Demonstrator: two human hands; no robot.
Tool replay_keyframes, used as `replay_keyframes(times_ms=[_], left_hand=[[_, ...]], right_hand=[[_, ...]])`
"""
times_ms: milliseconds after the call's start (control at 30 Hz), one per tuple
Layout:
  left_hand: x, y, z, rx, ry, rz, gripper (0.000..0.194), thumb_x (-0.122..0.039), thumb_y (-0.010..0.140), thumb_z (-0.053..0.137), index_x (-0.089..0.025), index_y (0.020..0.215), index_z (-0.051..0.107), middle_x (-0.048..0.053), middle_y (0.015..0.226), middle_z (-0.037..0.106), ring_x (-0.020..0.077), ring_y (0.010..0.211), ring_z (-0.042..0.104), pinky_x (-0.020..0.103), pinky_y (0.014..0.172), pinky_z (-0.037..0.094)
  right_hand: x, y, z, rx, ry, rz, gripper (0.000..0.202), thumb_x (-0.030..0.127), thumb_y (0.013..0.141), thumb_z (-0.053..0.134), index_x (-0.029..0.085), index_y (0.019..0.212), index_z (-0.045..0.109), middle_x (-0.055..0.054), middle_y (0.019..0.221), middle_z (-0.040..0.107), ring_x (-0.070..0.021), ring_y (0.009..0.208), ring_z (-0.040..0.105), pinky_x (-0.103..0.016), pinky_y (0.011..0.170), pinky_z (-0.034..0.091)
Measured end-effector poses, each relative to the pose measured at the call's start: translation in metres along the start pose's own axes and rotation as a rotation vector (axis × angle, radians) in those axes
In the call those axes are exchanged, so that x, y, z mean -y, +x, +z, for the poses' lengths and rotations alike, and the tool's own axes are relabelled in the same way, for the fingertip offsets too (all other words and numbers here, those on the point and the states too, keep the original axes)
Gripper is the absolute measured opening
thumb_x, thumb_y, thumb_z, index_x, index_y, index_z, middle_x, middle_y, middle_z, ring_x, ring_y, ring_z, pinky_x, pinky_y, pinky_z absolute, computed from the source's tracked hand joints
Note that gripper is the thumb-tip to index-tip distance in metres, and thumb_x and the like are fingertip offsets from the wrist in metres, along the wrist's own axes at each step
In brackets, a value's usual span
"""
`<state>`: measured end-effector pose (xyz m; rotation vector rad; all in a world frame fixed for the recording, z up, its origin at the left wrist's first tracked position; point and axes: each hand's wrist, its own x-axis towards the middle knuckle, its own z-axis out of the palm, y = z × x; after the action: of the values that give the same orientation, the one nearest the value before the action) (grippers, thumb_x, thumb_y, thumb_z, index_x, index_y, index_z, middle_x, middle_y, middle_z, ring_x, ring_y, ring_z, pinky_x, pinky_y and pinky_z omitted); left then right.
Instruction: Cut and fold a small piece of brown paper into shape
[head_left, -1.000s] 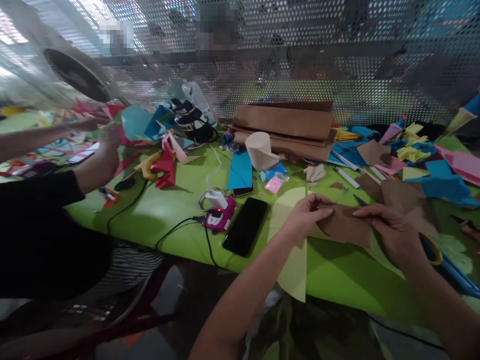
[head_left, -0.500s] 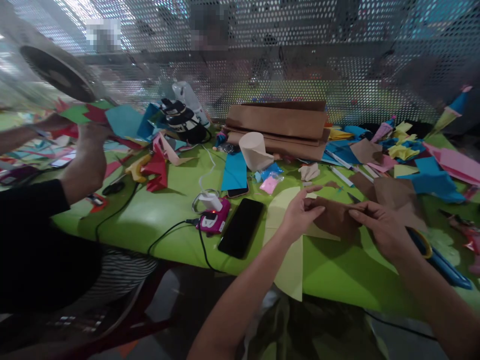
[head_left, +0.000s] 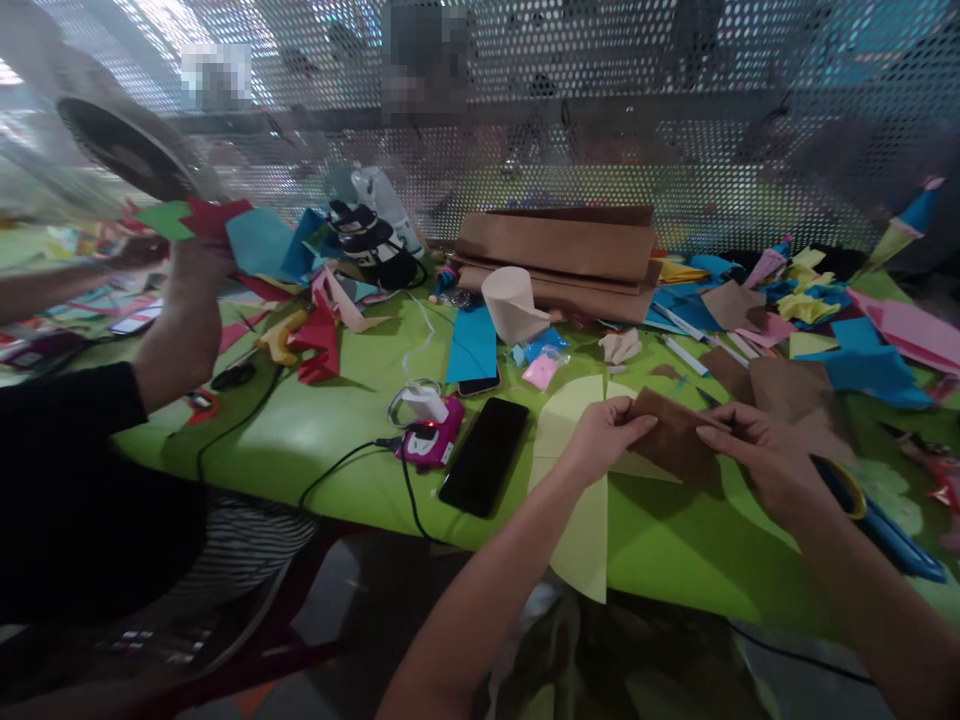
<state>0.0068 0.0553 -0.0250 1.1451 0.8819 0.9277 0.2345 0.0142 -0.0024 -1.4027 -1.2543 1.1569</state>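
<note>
A piece of brown paper (head_left: pixel 675 432) is stretched between my two hands, just above the green table. My left hand (head_left: pixel 609 438) pinches its left end, thumb on the near face. At the right end, my right hand (head_left: pixel 754 445) grips the paper between thumb and fingers. Beneath and left of it lies a pale yellow paper cut-out (head_left: pixel 574 500) with a rounded outline, partly covered by my left hand and forearm. Scissors with a yellow-lined handle (head_left: pixel 851 485) rest by my right wrist, partly hidden.
A black phone (head_left: pixel 484 455) and a purple power strip (head_left: pixel 431 435) with cables lie left of my arm. Folded brown paper (head_left: pixel 555 245) and a curled beige strip (head_left: pixel 511 303) stand behind. Coloured scraps (head_left: pixel 862 360) crowd the right. At left, a co-worker's arm (head_left: pixel 184 325) reaches over coloured paper.
My left fingers have curled in closer around the brown paper, and its face has tilted so more of it shows. The co-worker's hands have shifted slightly at the left.
</note>
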Motion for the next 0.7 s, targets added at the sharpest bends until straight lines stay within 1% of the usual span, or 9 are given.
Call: replay_keyframes(times_ms=[67,133,200,267,367,433,533,600,700], left_hand=[[-0.002,-0.001,0.000,0.010,0.109,0.022,0.036,-0.050,0.080,0.085,-0.018,0.076,0.067,0.001,0.073,0.065,0.0165,0.074,0.058,0.027,0.068,0.045],[-0.004,-0.002,0.002,0.024,0.165,0.040,0.037,-0.048,0.080,0.084,-0.018,0.071,0.064,-0.001,0.068,0.060,0.0159,0.071,0.055,0.026,0.065,0.041],[-0.005,-0.002,0.004,0.041,0.121,0.038,0.036,-0.048,0.078,0.084,-0.018,0.073,0.064,-0.001,0.069,0.061,0.0153,0.069,0.055,0.026,0.065,0.041],[-0.004,-0.001,0.005,0.048,0.033,0.022,0.036,-0.048,0.074,0.086,-0.018,0.079,0.068,0.000,0.073,0.066,0.0156,0.070,0.058,0.027,0.067,0.044],[-0.002,0.000,0.005,0.046,-0.028,0.014,0.035,-0.047,0.072,0.087,-0.018,0.082,0.070,0.002,0.077,0.070,0.0170,0.073,0.062,0.029,0.071,0.049],[0.000,-0.001,0.004,0.043,0.028,0.023,0.031,-0.044,0.075,0.085,-0.018,0.080,0.070,0.003,0.077,0.071,0.0180,0.074,0.063,0.029,0.071,0.050],[0.001,-0.003,0.004,0.074,0.200,0.069,0.022,-0.039,0.082,0.078,-0.017,0.081,0.073,0.004,0.079,0.072,0.0188,0.077,0.063,0.027,0.069,0.047],[0.000,-0.005,0.005,0.106,0.263,0.096,0.020,-0.037,0.084,0.075,-0.017,0.083,0.073,0.003,0.079,0.071,0.0182,0.077,0.061,0.026,0.068,0.045],[-0.001,-0.004,0.007,0.104,0.287,0.086,0.025,-0.042,0.085,0.075,-0.017,0.083,0.069,0.001,0.076,0.066,0.0169,0.074,0.058,0.026,0.065,0.042]], right_hand=[[0.001,-0.001,0.001,0.052,-0.037,0.004,0.036,0.055,0.078,0.092,0.026,0.097,0.082,-0.003,0.091,0.078,-0.0219,0.085,0.068,-0.034,0.076,0.053],[0.001,-0.001,0.003,0.059,-0.057,0.002,0.036,0.056,0.078,0.091,0.025,0.095,0.082,-0.003,0.089,0.077,-0.0211,0.082,0.066,-0.033,0.074,0.052],[-0.001,0.000,0.005,0.037,-0.049,0.002,0.036,0.058,0.078,0.091,0.024,0.087,0.081,-0.002,0.082,0.075,-0.0195,0.075,0.063,-0.033,0.070,0.050],[-0.003,0.000,0.005,0.009,-0.024,0.011,0.037,0.058,0.076,0.092,0.024,0.082,0.080,-0.001,0.078,0.073,-0.0184,0.071,0.061,-0.032,0.066,0.048],[-0.004,0.000,0.005,0.002,0.002,0.029,0.035,0.057,0.075,0.093,0.024,0.081,0.079,-0.001,0.078,0.074,-0.0183,0.072,0.062,-0.031,0.066,0.049],[-0.002,0.000,0.006,0.025,0.008,0.034,0.034,0.055,0.075,0.094,0.027,0.090,0.082,-0.001,0.088,0.078,-0.0202,0.080,0.067,-0.032,0.072,0.052],[0.001,-0.001,0.008,0.052,-0.029,0.018,0.039,0.056,0.077,0.092,0.030,0.105,0.084,-0.002,0.104,0.082,-0.0234,0.095,0.070,-0.034,0.083,0.054],[0.001,-0.001,0.009,0.037,-0.060,0.010,0.038,0.058,0.078,0.091,0.028,0.099,0.083,-0.003,0.098,0.081,-0.0229,0.090,0.069,-0.034,0.081,0.054],[-0.002,-0.001,0.012,-0.048,-0.029,0.022,0.038,0.060,0.076,0.091,0.025,0.086,0.079,-0.002,0.082,0.077,-0.0200,0.075,0.065,-0.032,0.069,0.051]])
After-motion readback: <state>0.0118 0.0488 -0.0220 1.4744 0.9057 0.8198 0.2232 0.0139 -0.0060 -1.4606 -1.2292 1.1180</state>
